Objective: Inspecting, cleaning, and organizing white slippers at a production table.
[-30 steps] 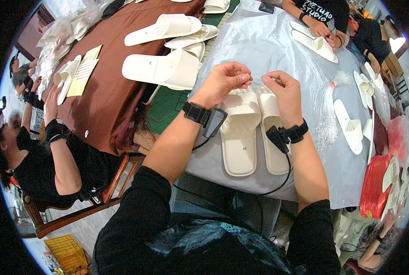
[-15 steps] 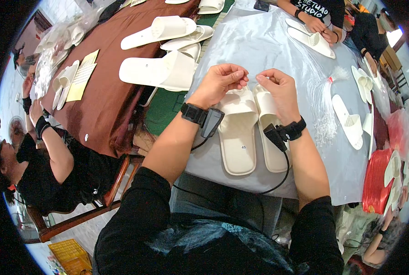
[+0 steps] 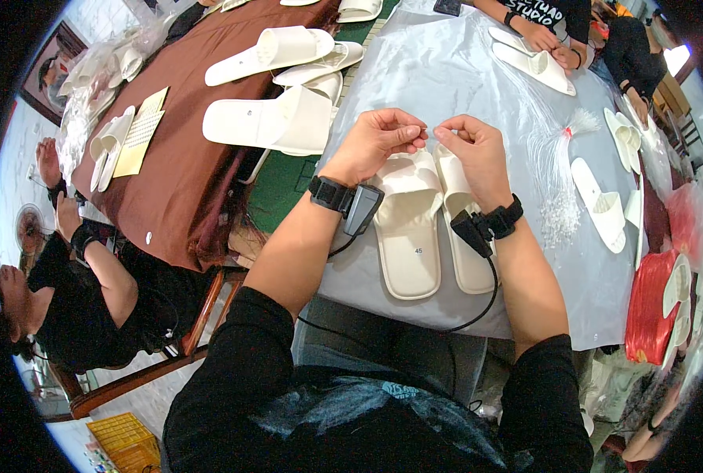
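Above the toe ends of a pair of cream slippers, my left hand (image 3: 379, 144) and my right hand (image 3: 478, 155) face each other. Thumb and forefinger are pinched together on both, the fingertips a small gap apart. Whatever lies between them is too fine to make out. The left slipper (image 3: 410, 236) and the right slipper (image 3: 471, 264) lie side by side on the pale grey table cover, heels toward me. My right wrist and its strap partly hide the right slipper. To the right lies a bundle of thin white strands (image 3: 560, 177) with a red tie.
Several cream slippers (image 3: 269, 122) lie on the brown-covered table (image 3: 182, 189) to the left, near yellow sheets (image 3: 140, 130). More slippers (image 3: 601, 206) lie on the right. A red bundle (image 3: 652, 311) sits by the right table edge. Other people work on both sides and across.
My pinched fingertips have come slightly closer together, and my right hand has shifted a little left. The person at the left has moved their arms. The slippers before me stay in place.
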Demonstrator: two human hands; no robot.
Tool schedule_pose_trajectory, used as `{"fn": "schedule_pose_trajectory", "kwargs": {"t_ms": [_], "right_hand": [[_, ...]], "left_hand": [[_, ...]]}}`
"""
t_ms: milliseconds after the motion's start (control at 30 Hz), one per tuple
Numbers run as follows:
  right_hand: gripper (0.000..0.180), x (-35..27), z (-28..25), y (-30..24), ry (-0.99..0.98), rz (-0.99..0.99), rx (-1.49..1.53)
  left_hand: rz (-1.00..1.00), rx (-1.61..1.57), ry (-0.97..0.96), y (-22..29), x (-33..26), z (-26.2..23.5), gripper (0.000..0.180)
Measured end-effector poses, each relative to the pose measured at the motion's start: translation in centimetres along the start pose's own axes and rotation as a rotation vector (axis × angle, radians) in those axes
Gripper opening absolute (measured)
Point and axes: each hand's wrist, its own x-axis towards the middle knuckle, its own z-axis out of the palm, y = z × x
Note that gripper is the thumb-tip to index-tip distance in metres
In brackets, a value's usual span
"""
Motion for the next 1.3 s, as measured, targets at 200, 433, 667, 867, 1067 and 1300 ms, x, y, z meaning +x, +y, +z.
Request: {"fn": "schedule_pose_trajectory", "kwargs": {"t_ms": [200, 433, 667, 867, 1067, 1300], "right_hand": [[0.01, -0.1, 0.1, -0.1, -0.027, 0.006, -0.011], [0.01, -0.3, 0.0, -0.6, -0.084, 0.003, -0.022], [0.011, -0.3, 0.1, -0.5, -0.057, -0.018, -0.089], [0.011, -0.5, 0.8, -0.7, -0.083, -0.027, 0.0], [0.012, -0.4, 0.6, -0.5, -0.103, -0.04, 0.007], [0.011, -0.1, -0.1, 0.3, -0.075, -0.06, -0.067]], "left_hand": [[0.008, 0.074, -0.001, 0.2, -0.2, 0.3, 0.014], [0.038, 0.334, 0.005, 0.9, -0.6, 1.5, 0.012], [0.098, 0.331, 0.011, 0.7, -0.4, 1.7, 0.013], [0.144, 0.295, 0.018, 0.5, -0.2, 1.8, 0.013], [0.133, 0.251, 0.016, 0.1, 0.0, 1.6, 0.012], [0.13, 0.198, 0.004, 0.3, -0.2, 1.8, 0.01]]}}
